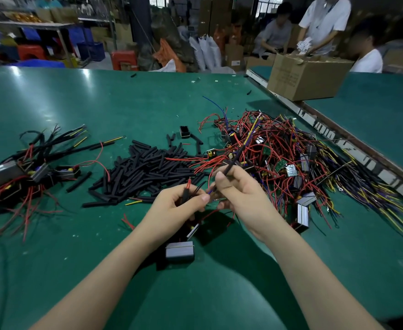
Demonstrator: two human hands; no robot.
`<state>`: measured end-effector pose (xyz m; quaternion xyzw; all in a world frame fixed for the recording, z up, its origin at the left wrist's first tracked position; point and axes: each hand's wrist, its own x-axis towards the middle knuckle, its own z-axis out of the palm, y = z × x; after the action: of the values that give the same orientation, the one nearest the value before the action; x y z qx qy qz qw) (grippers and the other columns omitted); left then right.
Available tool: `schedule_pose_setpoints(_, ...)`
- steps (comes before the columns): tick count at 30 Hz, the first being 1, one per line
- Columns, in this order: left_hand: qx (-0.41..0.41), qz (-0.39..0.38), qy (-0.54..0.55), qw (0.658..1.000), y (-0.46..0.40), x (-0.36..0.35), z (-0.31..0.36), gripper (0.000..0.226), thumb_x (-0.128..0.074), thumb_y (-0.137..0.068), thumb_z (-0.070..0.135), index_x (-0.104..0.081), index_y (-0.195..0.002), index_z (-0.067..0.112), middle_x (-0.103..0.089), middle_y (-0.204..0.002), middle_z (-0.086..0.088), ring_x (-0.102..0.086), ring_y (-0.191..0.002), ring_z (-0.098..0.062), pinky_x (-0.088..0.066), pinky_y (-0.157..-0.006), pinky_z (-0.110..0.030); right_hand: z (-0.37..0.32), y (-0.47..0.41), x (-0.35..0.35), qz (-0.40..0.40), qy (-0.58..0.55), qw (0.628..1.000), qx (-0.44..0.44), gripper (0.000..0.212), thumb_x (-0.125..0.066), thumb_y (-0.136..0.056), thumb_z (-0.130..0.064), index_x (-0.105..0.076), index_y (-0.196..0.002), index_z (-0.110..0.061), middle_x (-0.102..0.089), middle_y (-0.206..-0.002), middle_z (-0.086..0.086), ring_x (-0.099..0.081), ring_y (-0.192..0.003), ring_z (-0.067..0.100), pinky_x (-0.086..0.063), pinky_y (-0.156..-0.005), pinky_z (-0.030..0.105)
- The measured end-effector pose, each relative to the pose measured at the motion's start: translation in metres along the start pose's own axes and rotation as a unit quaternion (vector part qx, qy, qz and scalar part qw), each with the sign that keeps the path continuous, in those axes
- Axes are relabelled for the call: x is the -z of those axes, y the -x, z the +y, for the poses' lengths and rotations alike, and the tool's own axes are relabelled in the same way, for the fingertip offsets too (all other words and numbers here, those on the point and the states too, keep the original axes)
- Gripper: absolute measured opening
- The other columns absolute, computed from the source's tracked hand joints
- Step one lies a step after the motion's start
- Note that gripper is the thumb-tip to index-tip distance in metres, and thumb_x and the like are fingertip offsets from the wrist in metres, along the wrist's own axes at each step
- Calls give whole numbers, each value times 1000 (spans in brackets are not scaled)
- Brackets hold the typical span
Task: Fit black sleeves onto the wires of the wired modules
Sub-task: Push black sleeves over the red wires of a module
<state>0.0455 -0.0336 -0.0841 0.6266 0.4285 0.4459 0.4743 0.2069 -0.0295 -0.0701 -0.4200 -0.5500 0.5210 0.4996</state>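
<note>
My left hand (181, 206) pinches a bundle of thin wires, a red one (188, 184) sticking up from its fingers. My right hand (238, 189) grips a black sleeve (232, 161) that slants up and away, with yellow and purple wire (251, 132) coming out of its far end. Below my hands a grey-faced black module (179, 250) hangs or rests on the green table (100, 103), its wires running up into my left hand. A heap of loose black sleeves (143, 170) lies left of my hands.
A tangle of wired modules with red, yellow and purple wires (298, 160) fills the right. Sleeved modules (31, 170) lie at the left. A cardboard box (307, 76) stands on the neighbouring table beyond a metal rail (333, 136); people work behind it.
</note>
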Motion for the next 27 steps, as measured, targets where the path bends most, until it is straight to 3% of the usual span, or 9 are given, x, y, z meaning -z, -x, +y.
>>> schedule_pose_setpoints(4, 6, 5, 5, 1000, -1, 0, 1, 26, -60, -90, 14, -68, -69, 26, -62, -61, 7, -52, -52, -2, -41, -52, -12, -4, 2, 2, -7, 69, 996, 57, 12, -50, -95, -28, -54, -98, -17, -63, -72, -8, -57, -65, -2, -43, -60, 11)
schedule_pose_setpoints(9, -1, 22, -9, 1000, -2, 0, 3, 21, -62, -89, 15, -67, -72, 24, -62, -59, 9, -51, -51, -1, -41, -52, -11, -5, 3, 1, -26, 61, 994, 91, 20, -53, -88, -33, -56, -102, -19, -64, -77, -1, -61, -69, 2, -46, -62, 13)
schedule_pose_setpoints(14, -20, 24, -57, 998, -3, 0, 0, 14, -63, -88, 21, -62, -74, 19, -51, -58, 6, -48, -51, -4, -40, -53, -16, 1, 2, 5, -29, 123, 987, 100, 15, -51, -88, -45, -54, -98, -35, -62, -72, -10, -60, -71, 3, -46, -65, 20)
schedule_pose_setpoints(17, -37, 16, -130, 991, -3, 0, -3, 14, -61, -90, 22, -59, -76, 22, -51, -53, 14, -48, -53, -5, -40, -54, -22, 5, 1, 9, -45, 209, 970, 115, 17, -46, -89, -53, -48, -96, -38, -53, -64, -18, -47, -61, 1, -39, -64, 24)
schedule_pose_setpoints(22, -40, 5, -139, 989, -2, -1, 0, 15, -55, -93, 29, -55, -80, 22, -56, -52, 11, -51, -48, 1, -38, -48, -14, 7, 1, 10, -86, 180, 976, 88, 17, -59, -88, -37, -43, -94, -40, -61, -79, -10, -57, -76, 9, -49, -76, 36)
schedule_pose_setpoints(27, -29, 9, -58, 998, -2, -2, 8, 12, -53, -94, 24, -57, -83, 20, -57, -57, 9, -49, -52, -2, -40, -52, -15, 3, 1, 5, -7, 72, 994, 82, 21, -62, -91, -10, -48, -96, -24, -62, -77, -7, -61, -65, 11, -49, -68, 23)
